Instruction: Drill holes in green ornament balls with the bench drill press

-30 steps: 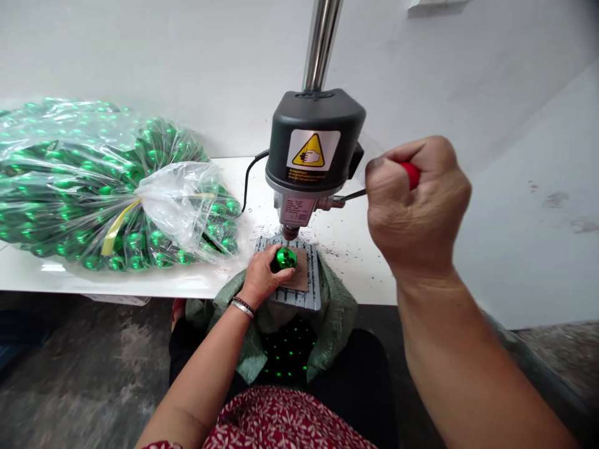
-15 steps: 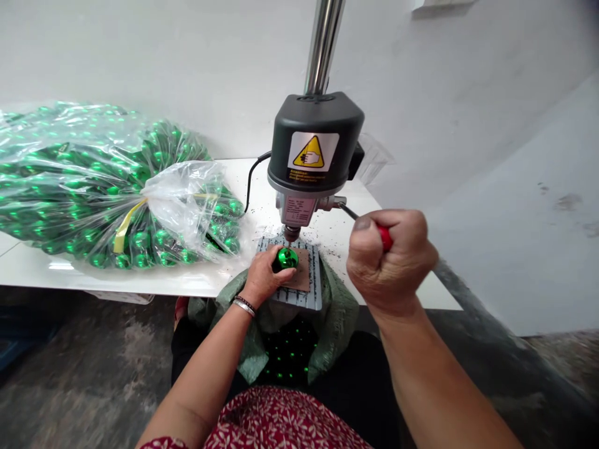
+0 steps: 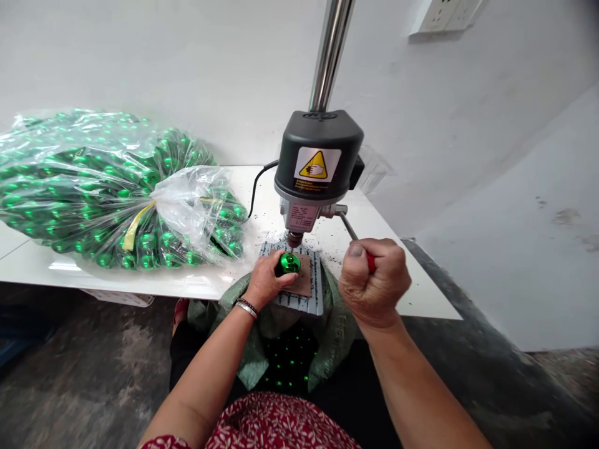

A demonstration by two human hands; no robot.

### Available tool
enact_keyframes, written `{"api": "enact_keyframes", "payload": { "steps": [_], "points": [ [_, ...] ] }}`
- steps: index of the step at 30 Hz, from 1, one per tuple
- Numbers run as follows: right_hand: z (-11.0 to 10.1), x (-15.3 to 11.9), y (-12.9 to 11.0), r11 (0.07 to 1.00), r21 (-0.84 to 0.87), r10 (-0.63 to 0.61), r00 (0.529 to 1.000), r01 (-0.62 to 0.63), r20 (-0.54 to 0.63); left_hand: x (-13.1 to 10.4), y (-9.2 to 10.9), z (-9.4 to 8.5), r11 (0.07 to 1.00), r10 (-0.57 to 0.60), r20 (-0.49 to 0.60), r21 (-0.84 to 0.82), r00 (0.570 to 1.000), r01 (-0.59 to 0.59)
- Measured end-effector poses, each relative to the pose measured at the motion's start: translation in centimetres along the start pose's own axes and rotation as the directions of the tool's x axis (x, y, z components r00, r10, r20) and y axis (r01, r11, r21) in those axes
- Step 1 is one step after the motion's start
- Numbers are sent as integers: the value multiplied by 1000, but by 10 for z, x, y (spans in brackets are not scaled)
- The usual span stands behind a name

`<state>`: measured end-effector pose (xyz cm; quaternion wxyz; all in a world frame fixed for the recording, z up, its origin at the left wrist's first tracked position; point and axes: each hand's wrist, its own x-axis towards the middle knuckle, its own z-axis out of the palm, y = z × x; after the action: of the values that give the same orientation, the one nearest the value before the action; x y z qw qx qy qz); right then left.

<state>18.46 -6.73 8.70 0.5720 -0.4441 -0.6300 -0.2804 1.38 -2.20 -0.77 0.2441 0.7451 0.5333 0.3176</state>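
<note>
A: What's around the drill press (image 3: 319,163)?
B: Big clear bag of green ornaments (image 3: 110,190) lies to its left on the white table (image 3: 196,285), almost touching the slotted base plate (image 3: 314,293). Black cord (image 3: 256,183) runs off the back-left of the head. Dark swarf is scattered on the tabletop to its right.
A: Hands?
B: Left hand (image 3: 264,282) is closed round a green ball ornament (image 3: 287,264), which sits on a brown pad (image 3: 304,274) right under the chuck (image 3: 294,237); the bit looks to be touching its top. Right hand (image 3: 374,284) is a tight fist on the red-knobbed feed lever (image 3: 356,242), right of the head & low.
A: Room to move?
B: The base plate overhangs the table's front edge, above a green cloth (image 3: 334,330) with green bits in the lap. The table's right edge is just past the fist, w/ open floor beyond. A white wall stands close behind the steel column (image 3: 329,55).
</note>
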Motion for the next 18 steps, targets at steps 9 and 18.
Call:
{"api": "enact_keyframes", "payload": {
  "steps": [9,18],
  "points": [
    [0,10,0,998,37,57,998,-57,12,2,-1,1,998,-22,-20,-51,1000,21],
    [10,112,-4,843,15,519,821,-537,239,-28,-1,-13,912,-48,43,-406,998,61]
  ]
}}
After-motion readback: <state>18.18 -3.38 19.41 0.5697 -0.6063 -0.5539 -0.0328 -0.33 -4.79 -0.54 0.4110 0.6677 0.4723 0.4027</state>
